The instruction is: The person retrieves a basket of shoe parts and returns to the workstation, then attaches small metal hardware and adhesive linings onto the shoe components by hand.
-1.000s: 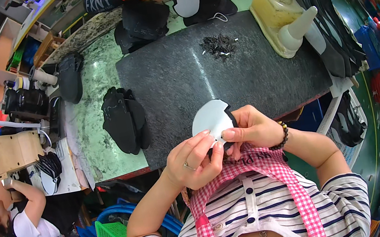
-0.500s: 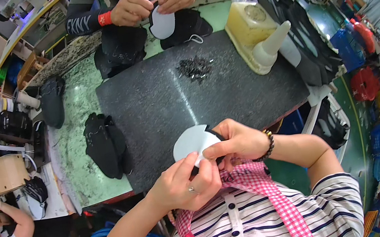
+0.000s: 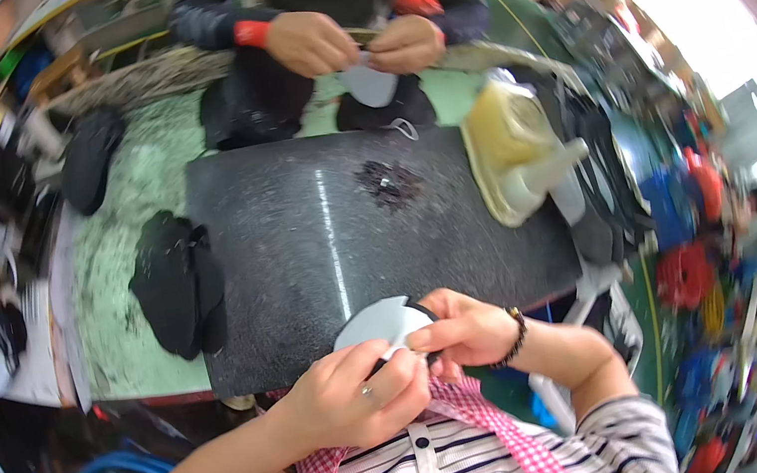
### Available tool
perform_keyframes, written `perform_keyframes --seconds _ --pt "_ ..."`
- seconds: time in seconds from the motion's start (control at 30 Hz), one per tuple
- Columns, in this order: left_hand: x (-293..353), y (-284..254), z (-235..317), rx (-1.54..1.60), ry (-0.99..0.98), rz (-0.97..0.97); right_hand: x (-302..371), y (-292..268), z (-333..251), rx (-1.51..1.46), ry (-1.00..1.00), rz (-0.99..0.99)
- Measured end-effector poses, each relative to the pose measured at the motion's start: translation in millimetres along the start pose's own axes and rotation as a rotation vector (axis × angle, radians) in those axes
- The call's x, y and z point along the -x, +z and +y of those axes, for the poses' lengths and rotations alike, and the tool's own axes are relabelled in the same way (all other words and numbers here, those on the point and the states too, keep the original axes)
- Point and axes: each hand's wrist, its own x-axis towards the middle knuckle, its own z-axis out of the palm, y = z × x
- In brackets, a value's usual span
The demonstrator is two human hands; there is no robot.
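Close to my body, at the near edge of a dark board (image 3: 274,245), both hands hold a rounded piece (image 3: 375,322), white on its upper face with black material showing behind its right side. A notch shows in its far edge. My left hand (image 3: 366,393) pinches the near edge with bent fingers. Beside it, my right hand (image 3: 467,327) grips the right side, thumb pressed on the white face. The two hands' fingertips nearly meet, and whatever lies between them is hidden. A stack of black fabric pieces (image 3: 172,285) rests left of the board.
Across the table, a co-worker's hands (image 3: 405,44) hold a similar white piece (image 3: 370,86) above black pieces (image 3: 385,112). Small black scraps (image 3: 385,185) lie on the board. A yellowish container (image 3: 504,133) with a white nozzle (image 3: 546,179) stands right, beside more black pieces (image 3: 601,187).
The whole view has shifted and blurred with head movement. Both my hands keep much the same pinch on the white-and-black piece. The co-worker still holds the other piece.
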Motion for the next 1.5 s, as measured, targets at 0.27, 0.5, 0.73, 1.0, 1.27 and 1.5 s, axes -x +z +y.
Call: perform_keyframes --seconds 0.27,0.5,0.73,1.0,1.27,1.5 --pt "12.8 6.9 -39.1 0.205 -0.529 0.195 -27.9 -50.3 -46.8 0.823 -0.324 0.234" --pt "46.7 21.7 -65.2 -0.003 -0.826 -0.036 -63.2 -125.0 -74.5 1.891 -1.002 0.431" --pt "73.4 28.1 -27.6 -0.068 -0.476 -0.336 -69.0 -111.8 -68.0 1.904 -1.227 0.461" --pt "51.5 38.4 -18.9 1.109 -1.298 0.176 -51.4 -16.3 9.8 0.780 -0.547 0.239" --pt "57.3 39.3 -5.3 1.278 -1.362 0.166 -41.4 -11.6 29.3 0.816 -0.549 0.409" --pt "66.2 41.2 -2.2 1.911 -1.476 0.088 -36.8 -2.1 34.3 1.092 -0.854 0.332"
